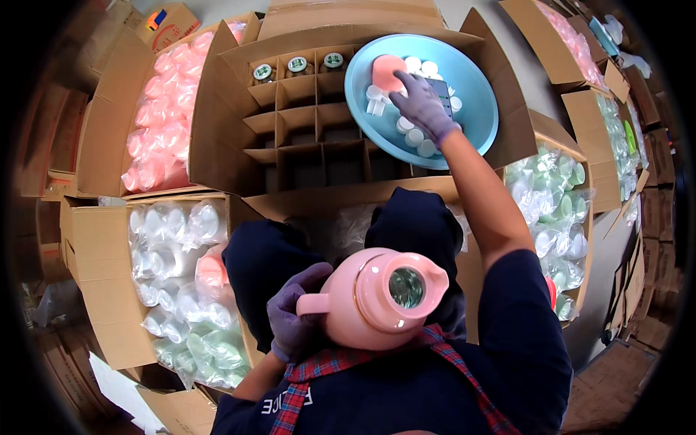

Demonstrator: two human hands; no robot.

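Observation:
My left hand (293, 308), in a purple-grey glove, is closed round the handle of a pink thermos jug (362, 304). The jug is tilted over my lap, its spout to the right; its top is uncovered and shows a shiny inside. At the left of a light blue basin (487, 130), my right hand (424, 109), gloved alike, has its thumb and fingers on the edge of a round pink lid (386, 70). Several small white caps (415, 138) lie about the hand. Partly under that hand is a dark, flat object (441, 90) that I cannot make out.
The basin rests on a divided carton (301, 163), where several glass liners (297, 65) stand in the far compartments. Open cartons flank me, holding bagged pink parts (170, 94), bagged white parts (170, 239) and bagged pale green parts (558, 203). Carton flaps stick out around my legs.

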